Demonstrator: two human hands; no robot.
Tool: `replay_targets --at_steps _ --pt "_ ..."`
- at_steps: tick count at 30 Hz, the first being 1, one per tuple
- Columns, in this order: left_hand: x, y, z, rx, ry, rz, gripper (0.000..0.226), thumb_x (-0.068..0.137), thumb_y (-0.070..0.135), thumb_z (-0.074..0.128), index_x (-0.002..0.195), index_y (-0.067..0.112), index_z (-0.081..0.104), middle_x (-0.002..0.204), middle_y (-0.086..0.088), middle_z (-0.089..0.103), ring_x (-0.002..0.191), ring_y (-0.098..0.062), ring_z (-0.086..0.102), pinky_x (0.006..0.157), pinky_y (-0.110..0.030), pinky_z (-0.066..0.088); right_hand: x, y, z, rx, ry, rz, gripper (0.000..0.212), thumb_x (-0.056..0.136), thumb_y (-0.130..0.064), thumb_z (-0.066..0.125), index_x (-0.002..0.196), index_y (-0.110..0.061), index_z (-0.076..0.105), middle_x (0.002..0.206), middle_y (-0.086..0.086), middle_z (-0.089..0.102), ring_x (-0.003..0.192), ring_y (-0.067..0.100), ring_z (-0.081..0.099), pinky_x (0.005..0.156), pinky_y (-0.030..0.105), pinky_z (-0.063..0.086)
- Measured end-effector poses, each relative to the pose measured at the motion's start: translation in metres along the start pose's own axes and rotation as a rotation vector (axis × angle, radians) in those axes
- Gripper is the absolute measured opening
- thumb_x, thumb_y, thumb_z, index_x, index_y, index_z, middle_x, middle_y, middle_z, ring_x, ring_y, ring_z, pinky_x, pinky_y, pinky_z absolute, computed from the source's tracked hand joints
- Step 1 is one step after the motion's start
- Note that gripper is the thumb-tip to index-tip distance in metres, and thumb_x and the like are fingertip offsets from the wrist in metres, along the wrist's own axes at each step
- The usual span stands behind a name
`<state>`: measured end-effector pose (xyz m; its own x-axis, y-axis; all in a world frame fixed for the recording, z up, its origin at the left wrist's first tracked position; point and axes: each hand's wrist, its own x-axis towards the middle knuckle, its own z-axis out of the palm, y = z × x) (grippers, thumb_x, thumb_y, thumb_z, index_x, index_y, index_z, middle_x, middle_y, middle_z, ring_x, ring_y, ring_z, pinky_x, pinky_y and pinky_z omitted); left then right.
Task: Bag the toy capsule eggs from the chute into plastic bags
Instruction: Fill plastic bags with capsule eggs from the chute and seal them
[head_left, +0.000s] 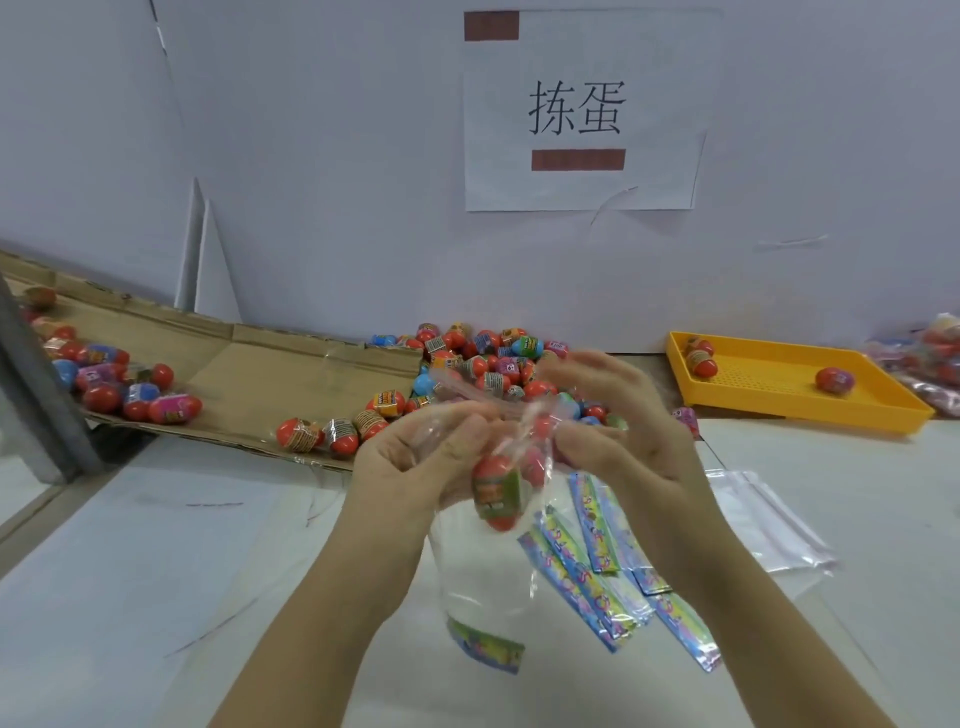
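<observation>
Toy capsule eggs (488, 364), glossy plastic in red, blue and pink with printed wraps, lie heaped at the foot of the brown cardboard chute (234, 374), with more strewn up its slope. Most of the job looks to be ahead. The clear plastic bag (483, 587) held up over the white tabletop (156, 571) has one red egg with a green label (498, 493) dropping in near its mouth, and only a printed card at the bottom.

The left hand (415, 457) grips the bag's left lip with curled fingers. The right hand (618, 426) pinches the opposite lip; something red shows at its fingertips, but I cannot tell whether it holds another egg.

Filled bags (935, 358) sit at the far right, so some are done.

Room is tight to the right. Colourful foil sachets (597, 545) lie just beside the hanging bag, a stack of empty clear bags (769, 519) lies beyond them, and the yellow perforated plastic tray (779, 395) holds a few eggs near the wall. The chute's lip is close behind the left hand. The left side offers freer movement, up to the tabletop's edge.
</observation>
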<state>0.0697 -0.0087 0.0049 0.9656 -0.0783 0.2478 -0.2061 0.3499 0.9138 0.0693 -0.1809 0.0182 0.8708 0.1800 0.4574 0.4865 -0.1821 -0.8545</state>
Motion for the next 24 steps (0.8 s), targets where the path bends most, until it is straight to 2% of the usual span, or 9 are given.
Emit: replay_targets --at_steps 3,5,8,10,13,16,19,21,24 --pt "0.001 -0.002 0.0 0.007 0.086 0.037 0.033 0.065 0.037 0.071 0.092 0.019 0.079 0.097 -0.009 0.076 0.089 -0.024 0.073 0.07 -0.028 0.058 0.003 0.005 0.002 0.188 -0.109 0.204 0.072 0.055 -0.052 0.08 0.121 -0.042 0.052 0.116 -0.012 0.063 0.097 0.008 0.066 0.074 0.028 0.057" --pt "0.0 -0.005 0.001 0.113 0.085 0.064 0.038 0.068 0.042 0.069 0.098 0.02 0.077 0.098 -0.009 0.076 0.09 -0.027 0.072 0.072 -0.031 0.058 0.002 0.008 0.009 0.215 -0.185 0.232 0.048 0.064 -0.038 0.085 0.105 -0.023 0.065 0.095 0.002 0.073 0.079 0.018 0.07 0.066 0.028 0.058" --pt "0.003 -0.004 -0.005 0.22 0.022 -0.017 0.047 0.072 0.046 0.078 0.113 0.024 0.071 0.101 -0.006 0.076 0.094 -0.024 0.072 0.081 -0.035 0.06 0.003 0.011 0.015 0.246 -0.018 0.176 0.01 0.077 -0.014 0.072 0.085 -0.01 0.072 0.077 0.011 0.072 0.064 0.025 0.065 0.057 0.035 0.056" --pt "0.003 -0.001 -0.01 0.268 -0.139 -0.142 0.056 0.066 0.043 0.084 0.116 0.023 0.069 0.102 -0.007 0.076 0.093 -0.025 0.073 0.08 -0.034 0.06 0.004 0.015 0.012 0.301 0.06 0.157 0.011 0.081 -0.001 0.068 0.085 -0.01 0.072 0.076 0.012 0.072 0.064 0.027 0.066 0.057 0.044 0.056" --pt "0.001 -0.003 -0.007 0.273 -0.196 -0.207 0.033 0.063 0.034 0.086 0.094 0.024 0.079 0.092 -0.008 0.077 0.083 -0.025 0.074 0.069 -0.026 0.059 0.005 0.016 0.01 0.329 -0.005 0.137 0.018 0.077 -0.016 0.071 0.095 -0.017 0.071 0.082 0.006 0.074 0.07 0.019 0.07 0.058 0.03 0.056" --pt "0.006 -0.011 -0.01 0.122 0.068 -0.168 0.023 0.055 0.023 0.078 0.075 0.013 0.079 0.08 -0.012 0.076 0.068 -0.024 0.072 0.064 -0.028 0.059 0.01 0.029 0.01 0.399 0.083 0.191 0.035 0.077 -0.035 0.066 0.109 -0.022 0.065 0.091 0.0 0.073 0.082 0.013 0.068 0.07 0.025 0.054" --pt "0.011 -0.01 -0.019 0.035 0.176 -0.14 0.013 0.064 0.019 0.073 0.073 0.01 0.078 0.072 -0.009 0.074 0.06 -0.015 0.069 0.057 -0.024 0.057 0.012 0.044 0.005 -0.187 0.124 0.128 0.018 0.093 -0.027 0.058 0.108 -0.035 0.063 0.101 -0.016 0.062 0.091 -0.002 0.057 0.082 0.025 0.049" --pt "0.012 -0.01 -0.022 0.041 0.161 -0.118 0.013 0.069 0.022 0.07 0.073 0.014 0.079 0.072 -0.006 0.074 0.061 -0.012 0.069 0.054 -0.022 0.056 0.007 0.056 0.006 -0.672 -0.116 0.072 0.028 0.09 -0.038 0.06 0.117 -0.039 0.06 0.109 -0.018 0.052 0.101 -0.001 0.045 0.09 0.025 0.038" --pt "0.011 -0.012 -0.018 -0.003 0.136 -0.112 0.035 0.064 0.026 0.074 0.097 0.013 0.076 0.091 -0.007 0.077 0.078 -0.019 0.074 0.062 -0.027 0.059 0.004 0.067 0.017 -1.026 -0.312 0.049 0.037 0.087 -0.054 0.056 0.12 -0.037 0.054 0.11 -0.012 0.048 0.104 0.012 0.041 0.096 0.035 0.028"
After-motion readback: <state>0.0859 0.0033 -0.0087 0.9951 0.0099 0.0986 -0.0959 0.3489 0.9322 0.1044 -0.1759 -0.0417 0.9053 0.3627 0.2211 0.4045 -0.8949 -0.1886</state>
